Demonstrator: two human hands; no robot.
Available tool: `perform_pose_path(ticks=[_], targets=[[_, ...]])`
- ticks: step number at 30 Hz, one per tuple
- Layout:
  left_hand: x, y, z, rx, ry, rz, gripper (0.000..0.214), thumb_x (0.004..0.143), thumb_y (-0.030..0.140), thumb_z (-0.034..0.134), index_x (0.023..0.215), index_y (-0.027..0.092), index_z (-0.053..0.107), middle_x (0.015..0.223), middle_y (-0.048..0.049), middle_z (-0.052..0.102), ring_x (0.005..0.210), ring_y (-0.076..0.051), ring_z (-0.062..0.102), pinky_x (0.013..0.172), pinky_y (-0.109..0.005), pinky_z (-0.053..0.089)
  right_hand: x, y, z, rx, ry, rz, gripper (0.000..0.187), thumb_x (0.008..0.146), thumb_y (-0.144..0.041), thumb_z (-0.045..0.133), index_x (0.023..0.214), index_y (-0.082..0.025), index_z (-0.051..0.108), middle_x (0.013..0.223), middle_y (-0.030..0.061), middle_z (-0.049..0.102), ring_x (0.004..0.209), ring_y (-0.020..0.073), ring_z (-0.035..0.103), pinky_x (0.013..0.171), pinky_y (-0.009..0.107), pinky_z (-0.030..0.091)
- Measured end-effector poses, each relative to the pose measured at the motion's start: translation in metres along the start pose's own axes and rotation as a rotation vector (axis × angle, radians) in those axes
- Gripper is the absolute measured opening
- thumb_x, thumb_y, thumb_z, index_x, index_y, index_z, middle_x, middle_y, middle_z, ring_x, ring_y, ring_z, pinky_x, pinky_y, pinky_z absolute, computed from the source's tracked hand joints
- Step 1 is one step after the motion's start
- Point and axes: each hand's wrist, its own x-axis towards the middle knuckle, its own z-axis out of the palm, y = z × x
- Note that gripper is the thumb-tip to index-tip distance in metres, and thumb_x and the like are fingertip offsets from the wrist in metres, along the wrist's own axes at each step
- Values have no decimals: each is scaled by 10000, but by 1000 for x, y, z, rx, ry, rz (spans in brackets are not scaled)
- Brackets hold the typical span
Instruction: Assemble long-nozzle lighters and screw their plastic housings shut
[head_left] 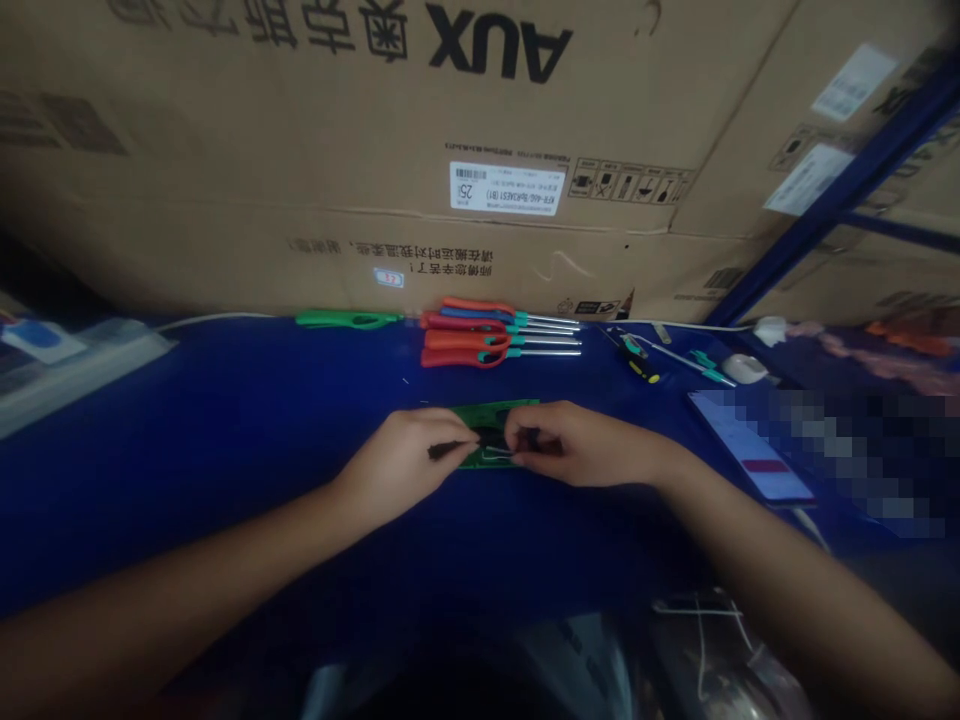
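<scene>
My left hand (420, 450) is closed in a pinch on a small dark part (444, 450), too small and blurred to name. Facing it, my right hand (566, 443) pinches another small dark piece (531, 438), mostly hidden by the fingers. Both hands are over a flat green piece (495, 410) on the blue table (300, 420). Between the fingertips, a thin light wire-like part (495, 453) shows above the green. Beyond the hands lies a row of long-nosed lighters (457, 357) with red, orange and blue handles and metal tubes.
A green handle-shaped shell (349, 319) lies at the back left. To the right are a black and yellow screwdriver (639, 362), a teal-tipped rod (690, 362), a white round object (745, 368) and a phone (750, 450). Large cardboard boxes (337, 150) stand behind; plastic bags (97, 360) lie left.
</scene>
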Motion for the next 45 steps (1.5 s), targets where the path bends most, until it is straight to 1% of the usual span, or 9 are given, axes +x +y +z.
perform_pose_path(ticks=[7,21,25,28,30,32,36,40,45], targets=[[1,3,-3,12,-21,-4,126,884,158,687,877,214,800,910,2,787,810,-162,742,801,-258,579,-1,-1,-2,-41,-8,-11,90,846,-118,619,921,-167,608,914,-3,600,642,65,492,579,194,405],[-1,3,9,10,8,14,119,893,151,695,895,209,799,903,-13,793,846,-183,739,813,-301,587,0,-3,-1,-129,-35,9,59,847,-126,614,888,-169,608,775,-15,588,640,92,498,601,224,369],[-1,9,0,173,-118,87,190,948,158,616,923,195,800,954,-47,777,884,-202,720,839,-328,583,0,-4,-1,-144,-40,-7,51,853,-126,614,887,-164,615,794,-11,594,653,92,507,612,222,375],[-4,22,-12,402,-261,150,232,977,172,556,1019,188,783,1062,-97,736,1012,-266,680,899,-417,567,0,-4,-1,-142,-39,-23,29,867,-168,644,864,-160,616,810,-7,590,666,92,510,624,221,381],[-7,31,-16,540,-280,161,253,982,242,566,1148,159,738,1146,-145,685,1106,-327,628,915,-487,551,0,-3,-1,-125,-40,-47,121,889,-245,667,824,-157,613,804,-5,579,680,96,517,634,223,386],[-10,36,-15,576,-329,156,275,974,196,568,1207,135,700,1120,-145,668,1070,-313,632,896,-473,561,1,-1,-1,-109,-38,-79,223,938,-306,627,775,-156,604,761,-9,554,676,99,515,642,228,384],[-12,34,-5,490,-364,90,283,985,155,541,1233,155,677,1036,-92,660,939,-236,657,846,-391,587,4,4,2,-136,26,-48,262,983,-296,550,769,-160,614,688,-24,534,622,94,481,604,231,346],[-12,25,1,349,-278,76,269,984,206,578,1233,169,671,1088,-84,668,1003,-229,656,906,-377,576,5,6,3,-162,41,26,84,918,-216,630,864,-163,666,692,-29,582,614,93,507,591,224,345],[-13,17,2,260,-214,73,288,965,213,615,1249,197,662,1109,-68,689,1040,-228,661,934,-376,568,5,5,5,-280,77,4,77,902,-141,620,865,-163,684,770,7,642,684,116,551,642,239,366]])
